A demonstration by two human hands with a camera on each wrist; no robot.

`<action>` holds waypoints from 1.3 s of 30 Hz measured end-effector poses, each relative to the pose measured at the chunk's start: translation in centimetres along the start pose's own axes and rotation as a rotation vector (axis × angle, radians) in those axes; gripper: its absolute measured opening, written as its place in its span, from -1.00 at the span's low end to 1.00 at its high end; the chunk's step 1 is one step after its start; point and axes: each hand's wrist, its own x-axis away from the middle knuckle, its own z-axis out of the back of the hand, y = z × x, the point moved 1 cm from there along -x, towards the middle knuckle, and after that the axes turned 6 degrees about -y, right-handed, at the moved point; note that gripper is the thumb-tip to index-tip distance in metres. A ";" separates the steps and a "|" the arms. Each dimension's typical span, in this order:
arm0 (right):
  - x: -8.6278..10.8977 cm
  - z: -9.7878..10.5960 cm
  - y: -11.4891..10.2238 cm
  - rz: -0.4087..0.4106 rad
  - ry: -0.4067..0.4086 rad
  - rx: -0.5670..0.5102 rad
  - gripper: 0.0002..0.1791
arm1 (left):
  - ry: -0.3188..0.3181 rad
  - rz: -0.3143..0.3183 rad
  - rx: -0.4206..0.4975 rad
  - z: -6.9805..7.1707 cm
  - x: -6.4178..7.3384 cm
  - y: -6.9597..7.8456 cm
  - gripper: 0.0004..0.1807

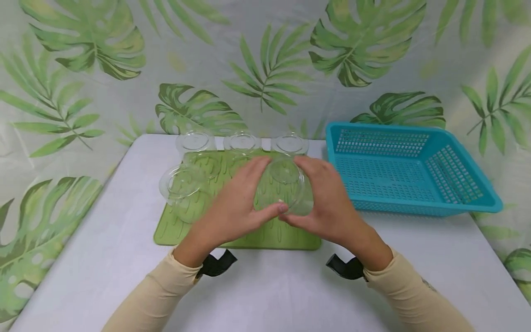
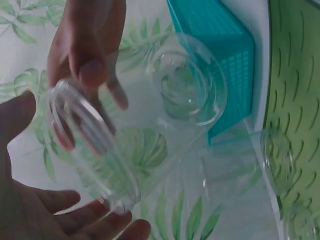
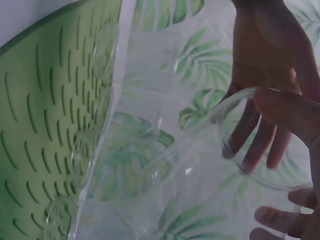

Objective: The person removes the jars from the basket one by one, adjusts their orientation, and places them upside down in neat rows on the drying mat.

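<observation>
A clear, round cup (image 1: 286, 184) is held between both hands above the green mat (image 1: 274, 242). It looks tilted in the left wrist view, its wide rim (image 2: 95, 150) at the hands and its narrower ringed end (image 2: 187, 87) towards the mat. My left hand (image 1: 236, 203) curves round its left side, fingertips at the rim. My right hand (image 1: 325, 198) grips the opposite side, and its thumb lies on the rim in the right wrist view. Several similar clear cups (image 1: 180, 184) stand on the mat's left part and back edge.
A blue perforated plastic basket (image 1: 415, 205) sits at the table's back right, beside the mat. White cloth covers the table (image 1: 282, 295). Behind it hangs a leaf-patterned curtain (image 1: 199, 69).
</observation>
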 end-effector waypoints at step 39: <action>1.0 -1.5 -0.3 0.041 -0.048 0.122 0.18 | 0.037 0.021 0.127 -0.5 1.4 -1.5 0.04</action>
